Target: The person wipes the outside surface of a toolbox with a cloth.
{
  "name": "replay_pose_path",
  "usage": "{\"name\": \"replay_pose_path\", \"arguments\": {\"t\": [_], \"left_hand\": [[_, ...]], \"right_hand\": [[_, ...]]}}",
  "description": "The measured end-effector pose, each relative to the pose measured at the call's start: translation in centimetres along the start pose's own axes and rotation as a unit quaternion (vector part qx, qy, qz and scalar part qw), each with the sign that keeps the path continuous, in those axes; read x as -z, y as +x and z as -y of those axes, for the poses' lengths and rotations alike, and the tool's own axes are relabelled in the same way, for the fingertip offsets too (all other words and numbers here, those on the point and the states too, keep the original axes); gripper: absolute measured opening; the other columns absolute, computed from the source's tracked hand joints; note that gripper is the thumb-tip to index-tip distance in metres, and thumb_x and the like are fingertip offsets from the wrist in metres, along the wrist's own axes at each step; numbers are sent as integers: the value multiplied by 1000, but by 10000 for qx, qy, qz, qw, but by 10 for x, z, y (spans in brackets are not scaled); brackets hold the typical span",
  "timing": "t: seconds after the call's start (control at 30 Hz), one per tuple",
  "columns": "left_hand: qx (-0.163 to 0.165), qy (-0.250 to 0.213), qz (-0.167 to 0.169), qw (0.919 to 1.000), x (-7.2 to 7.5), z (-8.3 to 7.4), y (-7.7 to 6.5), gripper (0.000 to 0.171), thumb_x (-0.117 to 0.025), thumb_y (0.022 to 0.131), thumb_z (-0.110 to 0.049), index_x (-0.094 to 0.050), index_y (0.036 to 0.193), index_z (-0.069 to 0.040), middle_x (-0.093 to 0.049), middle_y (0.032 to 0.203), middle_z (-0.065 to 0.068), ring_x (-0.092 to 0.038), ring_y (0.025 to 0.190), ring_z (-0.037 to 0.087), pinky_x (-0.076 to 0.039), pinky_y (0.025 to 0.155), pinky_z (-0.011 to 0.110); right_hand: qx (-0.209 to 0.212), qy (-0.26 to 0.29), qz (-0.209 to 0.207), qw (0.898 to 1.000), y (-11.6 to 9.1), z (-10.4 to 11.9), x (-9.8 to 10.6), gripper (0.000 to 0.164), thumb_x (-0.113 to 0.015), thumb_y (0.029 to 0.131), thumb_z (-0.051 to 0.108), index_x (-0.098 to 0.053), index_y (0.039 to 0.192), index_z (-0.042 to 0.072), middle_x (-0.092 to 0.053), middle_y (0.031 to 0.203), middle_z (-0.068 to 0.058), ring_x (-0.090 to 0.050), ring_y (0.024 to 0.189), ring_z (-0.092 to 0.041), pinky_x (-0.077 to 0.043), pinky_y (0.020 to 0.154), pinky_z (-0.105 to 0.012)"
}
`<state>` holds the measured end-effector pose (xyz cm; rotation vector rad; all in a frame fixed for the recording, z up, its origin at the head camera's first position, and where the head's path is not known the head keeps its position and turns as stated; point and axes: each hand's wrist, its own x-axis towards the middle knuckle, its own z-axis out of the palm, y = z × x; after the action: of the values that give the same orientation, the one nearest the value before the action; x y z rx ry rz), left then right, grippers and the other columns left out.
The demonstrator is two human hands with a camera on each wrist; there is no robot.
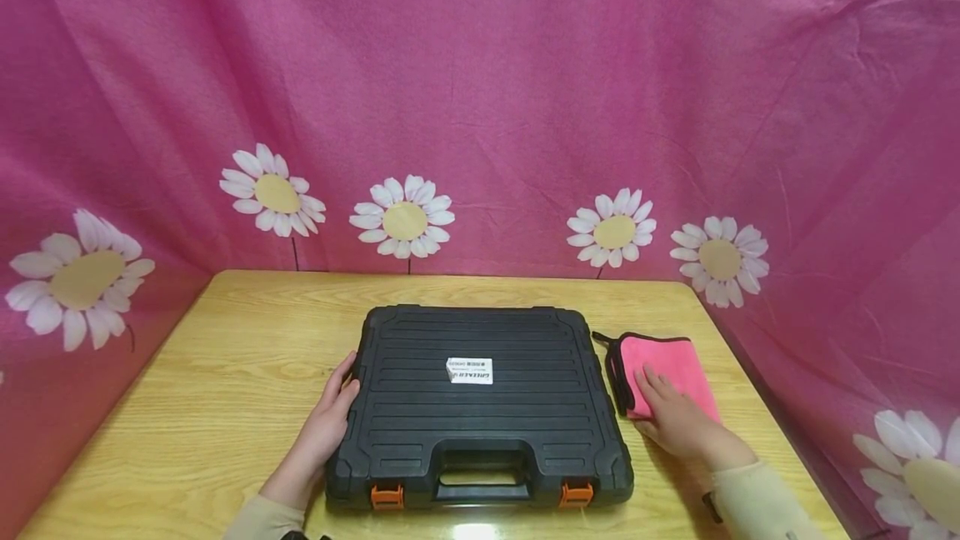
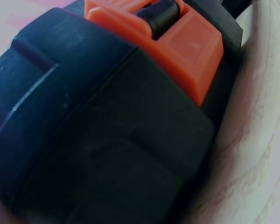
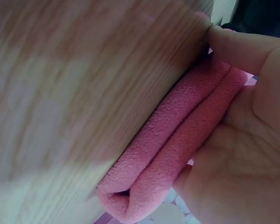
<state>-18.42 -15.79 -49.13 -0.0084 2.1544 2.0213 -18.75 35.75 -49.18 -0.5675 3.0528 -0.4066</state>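
A black plastic case (image 1: 480, 415) lies closed and flat, its handle and two orange latches toward me. Against its left side rests my left hand (image 1: 330, 415), fingers extended along the edge. In the left wrist view the case corner and an orange latch (image 2: 186, 51) fill most of the picture; the fingers are hidden there. To the right of the case lies a folded pink cloth (image 1: 686, 369) with black trim. My right hand (image 1: 675, 419) rests on top of it, fingers laid out over the cloth. The right wrist view shows the thumb (image 3: 238, 49) beside the cloth's folded edge.
Everything lies on a light wooden table (image 1: 225, 357). A pink curtain (image 1: 480, 107) printed with daisies surrounds its back and sides. A small white label (image 1: 471, 371) sits on the case lid. The case stands between the two hands.
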Motion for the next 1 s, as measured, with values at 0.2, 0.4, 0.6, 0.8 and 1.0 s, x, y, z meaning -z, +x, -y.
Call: {"name": "replay_pose_path", "arguments": {"t": [0.2, 0.4, 0.6, 0.8, 1.0], "left_hand": [[29, -46, 2, 10000, -1, 1, -1, 58, -29, 115, -25, -5, 167, -17, -4, 173, 20, -15, 157, 42, -17, 126, 58], [43, -72, 9, 10000, -3, 1, -1, 57, -29, 115, -23, -6, 167, -17, -5, 173, 18, -16, 157, 41, -18, 126, 57], [46, 36, -19, 10000, -3, -1, 2, 58, -30, 115, -24, -8, 167, -16, -6, 173, 20, -17, 157, 43, -19, 125, 59], [23, 239, -130, 9996, -2, -1, 4, 58, -32, 114, -24, -10, 167, -14, -12, 171, 22, -29, 152, 44, -29, 122, 56], [83, 792, -381, 9961, -1, -3, 3, 57, -36, 114, -26, -17, 166, -11, -25, 166, 27, -45, 142, 47, -43, 113, 57]], "right_hand": [[-215, 73, 78, 9997, -1, 6, 5, 73, -74, 92, 17, -40, 148, -16, -32, 156, -40, -33, 140, -64, -36, 104, -77], [-139, 33, -114, 9998, -5, 8, 8, 70, -75, 91, 14, -44, 146, -16, -36, 154, -41, -37, 138, -64, -38, 103, -76], [-125, -47, -133, 9998, -8, 11, 10, 70, -78, 89, 15, -47, 143, -16, -40, 150, -42, -43, 134, -63, -42, 106, -69], [-241, -42, -41, 9997, -11, 17, 14, 69, -77, 91, 16, -47, 144, -16, -41, 148, -43, -45, 133, -62, -43, 106, -67], [-354, 21, -65, 9993, -11, 27, 21, 59, -72, 95, 18, -52, 141, -14, -49, 143, -41, -51, 130, -58, -45, 105, -64]]}}
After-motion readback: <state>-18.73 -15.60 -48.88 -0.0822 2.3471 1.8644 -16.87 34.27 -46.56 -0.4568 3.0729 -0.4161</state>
